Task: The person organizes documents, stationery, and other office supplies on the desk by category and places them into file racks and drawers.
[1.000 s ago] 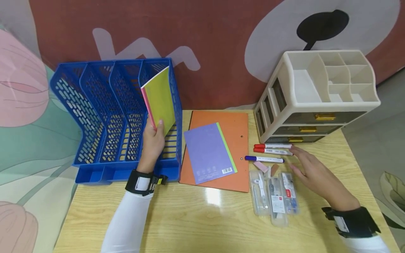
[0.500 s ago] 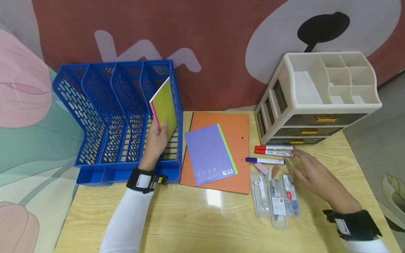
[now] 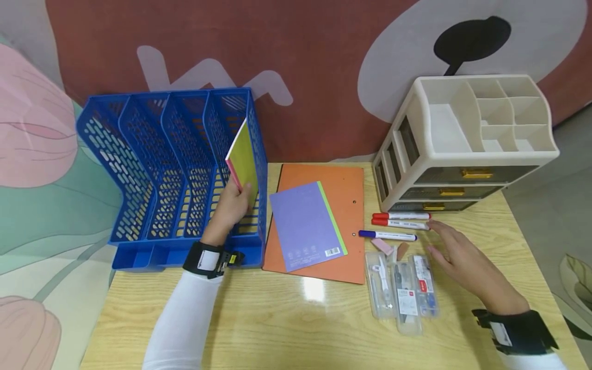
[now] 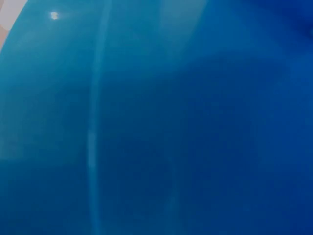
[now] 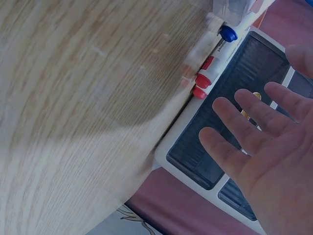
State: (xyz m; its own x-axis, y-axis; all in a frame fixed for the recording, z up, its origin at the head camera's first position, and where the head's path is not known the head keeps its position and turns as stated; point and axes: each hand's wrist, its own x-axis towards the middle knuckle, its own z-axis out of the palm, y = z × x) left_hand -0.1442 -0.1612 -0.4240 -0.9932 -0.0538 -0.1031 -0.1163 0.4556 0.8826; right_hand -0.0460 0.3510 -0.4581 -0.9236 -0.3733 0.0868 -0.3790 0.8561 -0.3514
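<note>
My left hand (image 3: pixel 231 205) pinches the lower end of a yellow-green notebook (image 3: pixel 242 159) with a pink edge, thumb on its cover. The notebook stands tilted inside the rightmost compartment of the blue file rack (image 3: pixel 262 205), close to the right wall. Blue plastic (image 4: pixel 146 122) fills the left wrist view, which shows no hand. Beside the red markers (image 3: pixel 400 224), my right hand (image 3: pixel 476 267) holds nothing, its fingers extended. In the right wrist view the spread fingers of the right hand (image 5: pixel 269 142) appear in front of the drawer unit (image 5: pixel 195 161).
A purple notebook (image 3: pixel 307 226) lies on an orange folder (image 3: pixel 319 277) at the middle. Right of it are a blue marker (image 3: pixel 388 235), a pink eraser (image 3: pixel 382 246) and several clear cases (image 3: pixel 407 308). The white drawer organizer (image 3: pixel 427 123) stands at the back right.
The left hand and the yellow-green notebook have moved right and lower into the rack's rightmost compartment, nearer its right wall. The right hand has hardly moved.
</note>
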